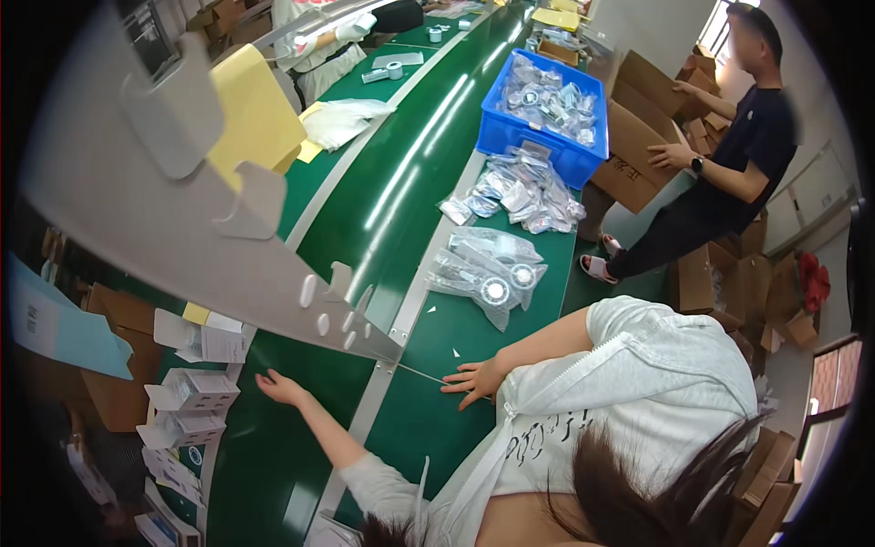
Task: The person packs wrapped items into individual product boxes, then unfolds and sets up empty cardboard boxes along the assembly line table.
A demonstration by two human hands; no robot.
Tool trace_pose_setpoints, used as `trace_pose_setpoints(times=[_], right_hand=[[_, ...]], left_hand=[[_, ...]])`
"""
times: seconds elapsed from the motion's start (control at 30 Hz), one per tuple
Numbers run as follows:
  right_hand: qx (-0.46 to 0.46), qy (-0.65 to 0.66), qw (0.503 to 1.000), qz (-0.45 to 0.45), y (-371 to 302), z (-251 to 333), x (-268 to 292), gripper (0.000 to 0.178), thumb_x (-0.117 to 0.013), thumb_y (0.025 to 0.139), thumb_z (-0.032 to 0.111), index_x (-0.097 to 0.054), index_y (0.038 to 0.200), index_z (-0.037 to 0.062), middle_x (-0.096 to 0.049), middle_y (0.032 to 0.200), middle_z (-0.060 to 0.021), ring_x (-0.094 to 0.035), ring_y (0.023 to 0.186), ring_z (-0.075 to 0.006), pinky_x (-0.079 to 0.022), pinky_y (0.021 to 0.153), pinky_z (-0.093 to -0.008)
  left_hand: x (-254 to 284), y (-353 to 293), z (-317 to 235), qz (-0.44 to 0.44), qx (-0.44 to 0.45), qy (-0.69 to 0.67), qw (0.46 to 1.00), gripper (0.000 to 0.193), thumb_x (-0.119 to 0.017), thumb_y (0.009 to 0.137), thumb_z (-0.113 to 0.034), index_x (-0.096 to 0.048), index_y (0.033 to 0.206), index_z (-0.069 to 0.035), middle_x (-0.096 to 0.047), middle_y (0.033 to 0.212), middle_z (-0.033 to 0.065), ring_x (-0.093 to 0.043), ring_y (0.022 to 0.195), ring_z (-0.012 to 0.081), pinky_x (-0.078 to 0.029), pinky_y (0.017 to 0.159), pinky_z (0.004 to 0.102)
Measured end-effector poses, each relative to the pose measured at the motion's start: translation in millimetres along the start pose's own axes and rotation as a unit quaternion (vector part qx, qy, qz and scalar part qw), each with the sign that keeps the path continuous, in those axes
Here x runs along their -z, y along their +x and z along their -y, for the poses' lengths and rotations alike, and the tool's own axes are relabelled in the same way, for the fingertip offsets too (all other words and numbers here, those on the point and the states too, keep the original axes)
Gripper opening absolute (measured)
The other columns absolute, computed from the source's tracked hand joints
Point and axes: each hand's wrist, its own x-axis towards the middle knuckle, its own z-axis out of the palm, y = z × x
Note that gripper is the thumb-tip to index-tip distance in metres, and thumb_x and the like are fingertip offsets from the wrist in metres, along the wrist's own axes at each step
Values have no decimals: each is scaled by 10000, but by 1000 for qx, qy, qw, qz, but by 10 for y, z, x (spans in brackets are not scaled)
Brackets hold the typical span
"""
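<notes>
Stretched out over the green conveyor belt [301, 415], my left hand [281, 387] holds nothing, its fingers loosely extended. Small open white boxes [205, 387] stand nearest to it, in a row along the far left edge. My right hand [474, 379] rests on the green tabletop [415, 410], fingers spread, also with nothing in it. Ahead of that hand lie clear bubble-wrap bags [492, 273] with round white-rimmed items inside. Beyond them is a pile of small clear bagged parts [524, 191].
A blue crate [542, 141] full of bagged parts stands farther up. A grey metal bracket [228, 237] crosses above the belt at left. At right, a person [747, 146] in dark clothes holds a large cardboard box [638, 137]. Another person [328, 64] works across the belt.
</notes>
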Motion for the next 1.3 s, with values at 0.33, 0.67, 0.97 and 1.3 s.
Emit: trace_pose_setpoints(times=[0.33, 0.67, 0.97, 1.3], right_hand=[[-29, -33, 999, 17, -56, 214, 457, 464, -566, 725, 217, -466, 1176, 179, -168, 1399, -167, -129, 1294, -386, -258, 974, -572], [-42, 17, 872, -488, -1055, 57, 959, 369, -549, 649, 60, -519, 1017, 69, -492, 1109, -111, -451, 1079, -303, -374, 905, -405], [-487, -11, 679, -549, -1988, -729, 731, 597, -551, 751, 286, -356, 1288, 115, -294, 1332, -154, -281, 1220, -365, -235, 987, -458], [-470, 245, 779, -335, -1924, -1090, 710, 827, -578, 727, 424, -183, 1346, 46, -303, 1300, -221, -310, 1198, -384, -339, 919, -494]], left_hand=[[666, -2468, -1091, 145, -112, 113, 977, 252, -459, 756, 51, -526, 995, 7, -503, 1124, 166, -508, 992, 302, -400, 870, 346], [301, -3117, -1838, 331, -185, 104, 920, 291, -477, 736, 40, -530, 1020, 9, -378, 1289, 161, -442, 1113, 318, -381, 908, 340], [-406, -3065, -1947, 340, -154, 124, 919, 446, -550, 755, -61, -417, 1178, -11, -277, 1344, 204, -301, 1226, 356, -274, 997, 376], [-978, -3461, -1920, 508, 109, 57, 853, 747, -618, 755, -233, -199, 1335, -15, -289, 1330, 242, -352, 1196, 365, -316, 969, 367]])
